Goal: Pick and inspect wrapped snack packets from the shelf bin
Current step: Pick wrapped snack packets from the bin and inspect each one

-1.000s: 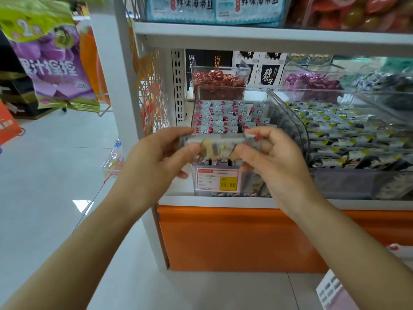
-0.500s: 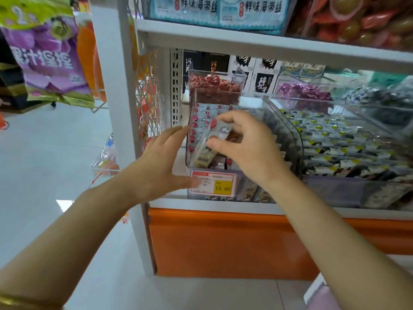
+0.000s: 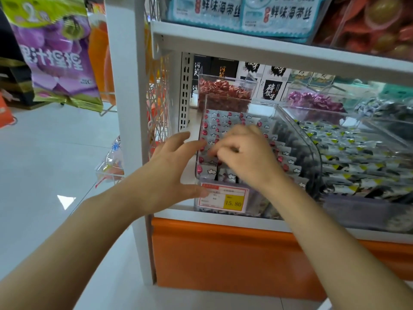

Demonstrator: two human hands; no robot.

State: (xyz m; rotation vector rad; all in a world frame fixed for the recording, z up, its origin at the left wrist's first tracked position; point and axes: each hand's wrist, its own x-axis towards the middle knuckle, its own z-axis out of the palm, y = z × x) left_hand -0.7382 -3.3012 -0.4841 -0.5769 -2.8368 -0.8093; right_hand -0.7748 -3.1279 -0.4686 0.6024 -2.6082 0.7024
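The left hand (image 3: 169, 173) is hovering released, fingers spread, just beside the bin (image 3: 312, 153), with its thumb lying by the price tag (image 3: 224, 198). The right hand (image 3: 248, 157) is reaching down into the bin, fingers curled among the packets (image 3: 223, 121). Blur is hiding whether they are pinching one, so I cannot tell. The packets are standing in rows inside the bin on the shelf (image 3: 174, 212).

As I judge it, one inspection is ending and the next pick is beginning. That pick is calling for the fingers to single out one packet's top edge, pinch it and lift it clear of its neighbours.

A second ago both hands were holding a packet out in front of the bin. Half a second ago the right hand alone was holding it above the rows. Now no packet is showing in either hand.
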